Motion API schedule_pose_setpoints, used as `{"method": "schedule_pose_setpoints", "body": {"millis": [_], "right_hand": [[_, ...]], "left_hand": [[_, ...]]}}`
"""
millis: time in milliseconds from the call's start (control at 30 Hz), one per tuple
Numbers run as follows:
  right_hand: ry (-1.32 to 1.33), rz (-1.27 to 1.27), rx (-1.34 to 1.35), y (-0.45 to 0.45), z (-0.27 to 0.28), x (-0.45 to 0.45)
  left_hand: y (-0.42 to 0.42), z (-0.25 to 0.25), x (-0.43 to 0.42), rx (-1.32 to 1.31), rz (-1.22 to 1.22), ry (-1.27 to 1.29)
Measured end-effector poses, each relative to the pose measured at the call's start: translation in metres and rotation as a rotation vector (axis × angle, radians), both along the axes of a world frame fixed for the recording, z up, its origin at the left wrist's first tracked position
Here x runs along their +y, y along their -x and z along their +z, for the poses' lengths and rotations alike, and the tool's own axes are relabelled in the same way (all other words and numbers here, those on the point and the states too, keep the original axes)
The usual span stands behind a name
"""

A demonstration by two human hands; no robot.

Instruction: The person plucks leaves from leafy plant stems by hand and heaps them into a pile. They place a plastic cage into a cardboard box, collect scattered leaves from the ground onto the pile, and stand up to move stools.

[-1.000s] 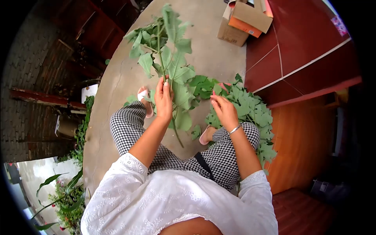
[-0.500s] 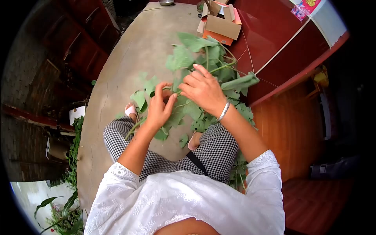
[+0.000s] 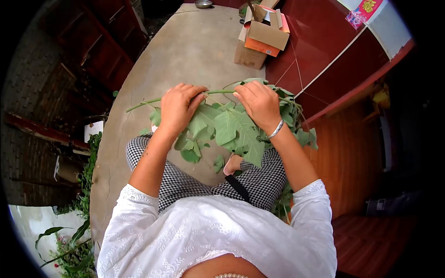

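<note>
A long green leafy stem [image 3: 217, 91] runs nearly level across the view in front of me. My left hand [image 3: 178, 105] is closed round its left part, and the bare end sticks out past the fingers. Farther right, my right hand [image 3: 259, 103] grips the same stem, its fingers curled over the top. Broad lobed leaves [image 3: 234, 127] hang down between and below both hands. More foliage lies bunched to the right of my right hand, partly hidden by it. One loose leaf [image 3: 219, 163] lies on the ground near my foot.
Cardboard boxes [image 3: 266, 39] are stacked against the red tiled wall [image 3: 315, 46] ahead. A metal bowl [image 3: 203, 3] sits at the far end of the concrete floor [image 3: 185, 51]. Wooden flooring [image 3: 338, 157] shows through a doorway on the right. Plants [image 3: 88, 185] grow along the left edge.
My hands have moved farther apart along the stem. The stem has swung lower and now lies nearly level, with its leaves hanging down instead of spreading up and away.
</note>
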State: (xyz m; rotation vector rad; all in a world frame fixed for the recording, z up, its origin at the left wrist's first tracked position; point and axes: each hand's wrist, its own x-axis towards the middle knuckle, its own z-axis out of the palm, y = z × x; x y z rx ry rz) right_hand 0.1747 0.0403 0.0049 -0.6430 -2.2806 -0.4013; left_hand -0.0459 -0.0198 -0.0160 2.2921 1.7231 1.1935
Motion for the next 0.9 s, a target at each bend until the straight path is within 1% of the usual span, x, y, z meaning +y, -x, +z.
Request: {"method": "schedule_pose_setpoints", "body": {"millis": [67, 100, 133, 167, 200, 233, 267, 300, 333, 400, 467, 500, 533, 600, 633, 667, 733, 767, 800, 833, 867, 900], "right_hand": [[-0.005, -0.016, 0.040, 0.003, -0.001, -0.003], [0.008, -0.031, 0.141, 0.004, -0.003, -0.003], [0.021, -0.045, 0.244, 0.006, -0.004, -0.003], [0.009, -0.003, 0.325, 0.011, -0.001, -0.004], [0.004, -0.003, 0.328, 0.018, 0.000, -0.006], [0.193, 0.028, 0.544, 0.028, 0.000, -0.011], [0.388, 0.059, 0.755, 0.038, 0.000, -0.017], [0.421, 0.025, 0.774, 0.050, 0.002, -0.024], [0.411, 0.030, 0.772, 0.055, -0.001, -0.022], [0.295, 0.059, 0.781, 0.063, -0.009, -0.020], [0.525, 0.115, 0.758, 0.055, 0.001, -0.026], [0.549, 0.097, 0.751, 0.054, -0.005, -0.023], [0.575, 0.077, 0.743, 0.053, -0.009, -0.021], [0.570, 0.072, 0.721, 0.052, -0.010, -0.019], [0.567, 0.064, 0.699, 0.053, -0.007, -0.019], [0.553, 0.063, 0.648, 0.052, -0.001, -0.022], [0.554, 0.077, 0.569, 0.052, -0.001, -0.021], [0.533, 0.086, 0.505, 0.053, -0.003, -0.019], [0.537, 0.088, 0.504, 0.054, -0.005, -0.020], [0.603, 0.011, 0.464, 0.057, -0.008, -0.021], [0.667, -0.066, 0.423, 0.058, -0.009, -0.023], [0.774, -0.072, 0.384, 0.057, -0.006, -0.026]], "left_hand": [[-0.006, -0.001, 0.000, -0.113, 0.114, -0.055], [-0.009, -0.008, 0.003, -0.189, 0.116, -0.090], [-0.014, -0.017, 0.005, -0.190, 0.116, -0.092], [-0.020, -0.026, 0.007, -0.434, 0.064, -0.072], [-0.027, -0.033, 0.009, -0.675, 0.008, -0.053], [-0.043, -0.035, 0.006, -1.091, -0.180, 0.097], [-0.063, -0.033, -0.001, -1.291, -0.252, 0.222], [-0.082, -0.034, -0.008, -1.437, -0.294, 0.234], [-0.090, -0.037, -0.010, -1.497, -0.365, 0.146], [-0.091, -0.032, -0.007, -1.454, -0.284, 0.113], [-0.071, -0.035, 0.002, -1.337, -0.351, 0.139], [-0.065, -0.023, -0.001, -1.130, -0.132, 0.259], [-0.062, -0.027, -0.003, -1.179, -0.298, 0.082], [-0.057, -0.030, 0.001, -0.940, -0.137, 0.030], [-0.054, -0.027, 0.001, -0.779, -0.018, 0.087], [-0.047, -0.028, 0.001, -0.392, 0.089, -0.052], [-0.042, -0.031, 0.003, -0.349, 0.085, -0.176], [-0.043, -0.029, 0.001, -0.349, 0.088, -0.173], [-0.046, -0.026, -0.001, -0.584, 0.051, -0.026], [-0.047, -0.025, -0.002, -0.817, 0.013, 0.122], [-0.045, -0.030, 0.000, -0.818, 0.015, 0.120], [-0.042, -0.032, 0.002, -1.104, -0.125, 0.223]]}}
